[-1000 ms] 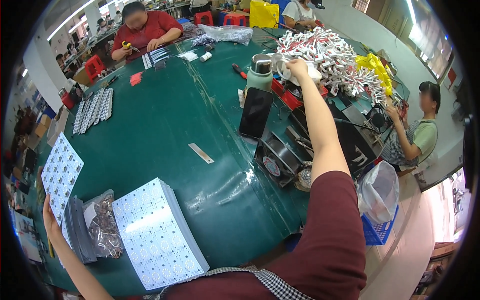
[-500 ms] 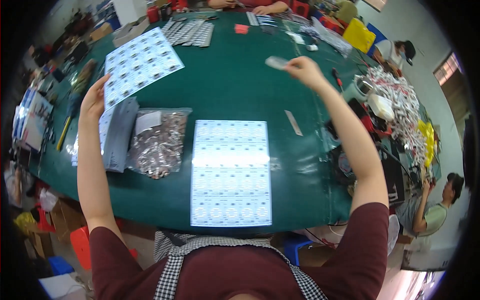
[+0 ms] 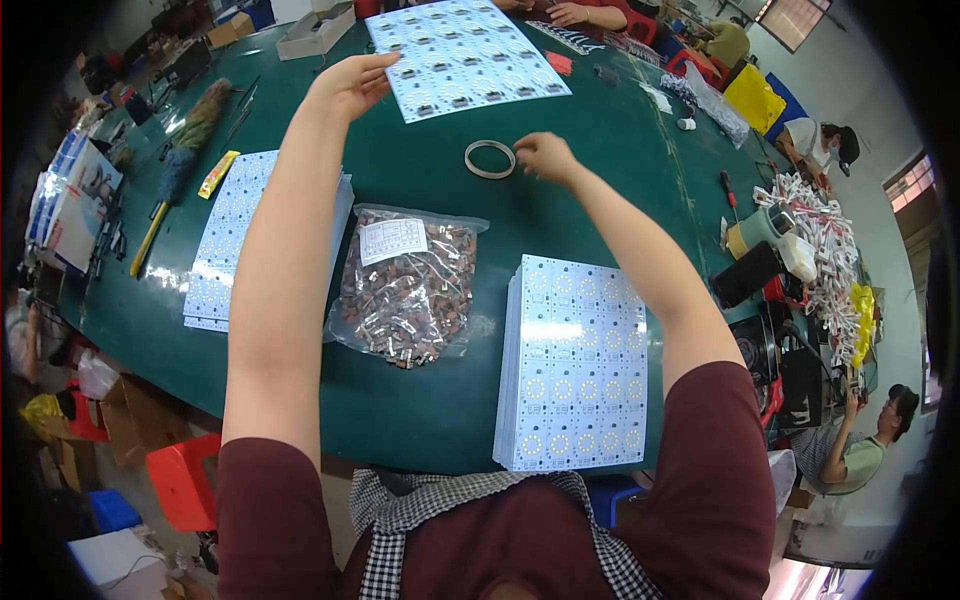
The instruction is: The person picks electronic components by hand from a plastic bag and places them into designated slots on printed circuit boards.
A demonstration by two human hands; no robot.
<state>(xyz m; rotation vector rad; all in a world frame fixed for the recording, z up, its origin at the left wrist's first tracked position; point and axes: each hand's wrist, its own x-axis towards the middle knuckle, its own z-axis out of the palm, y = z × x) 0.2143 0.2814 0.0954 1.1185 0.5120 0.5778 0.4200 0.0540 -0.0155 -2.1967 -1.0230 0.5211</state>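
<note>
My left hand [image 3: 355, 85] grips the near left edge of a white circuit board panel [image 3: 475, 62], raised and tilted over the far side of the table. Rows of dark parts dot its face. At the middle of the table my right hand [image 3: 545, 158] has its fingers closed at the right edge of a thin pale ring [image 3: 468, 160], which looks like a narrow roll of tape. Nearer me lies a stack of white circuit board panels [image 3: 580, 370] with rings of small yellowish dots. Partly behind my left forearm is another panel stack [image 3: 228, 230].
A clear bag of small brown parts [image 3: 415, 290] lies between the stacks. A brush with a yellow handle [image 3: 155, 230] and a yellow packet [image 3: 218, 174] are left. Right are a screwdriver [image 3: 729, 190], black equipment [image 3: 750, 275] and piled white cables [image 3: 815, 250]. A co-worker's hands [image 3: 570, 14] are opposite.
My left hand has carried the panel right and away from the left stack. My right hand has moved left with the ring. The whole view has shifted, so the table's things appear further right.
</note>
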